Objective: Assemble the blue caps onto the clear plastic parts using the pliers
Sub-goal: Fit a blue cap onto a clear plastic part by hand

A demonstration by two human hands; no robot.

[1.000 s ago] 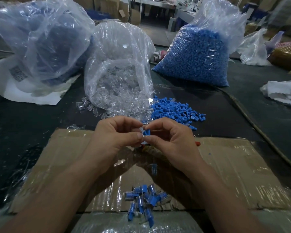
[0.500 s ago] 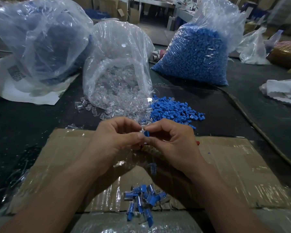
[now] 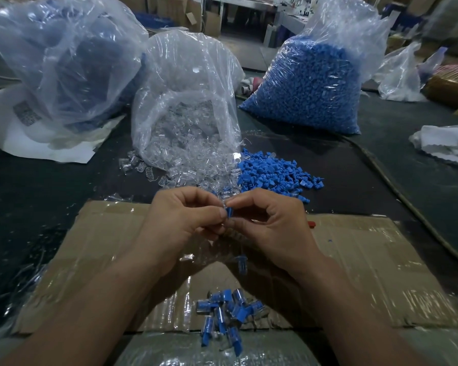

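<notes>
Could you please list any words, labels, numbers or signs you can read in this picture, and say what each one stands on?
No text here can be read.
The printed label on the white sheet under the left plastic bag: a dark code-like pattern, too blurred to read.
The cardboard boxes in the background: no legible print.

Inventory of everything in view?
Clear-parts bag: one, transparent, centre back, parts spilling out.
Blue-caps bag: one, blue fill, back right.
Large bag: one, dark blue contents, back left.
Loose caps: one pile, blue, beside clear-parts bag's mouth.
Assembled pieces: one pile, blue and clear, near edge of cardboard.
Cardboard: one sheet, brown, under the hands.
Held piece: one, blue and clear, between both hands.
Left hand: pinches held piece.
Right hand: pinches held piece.
</notes>
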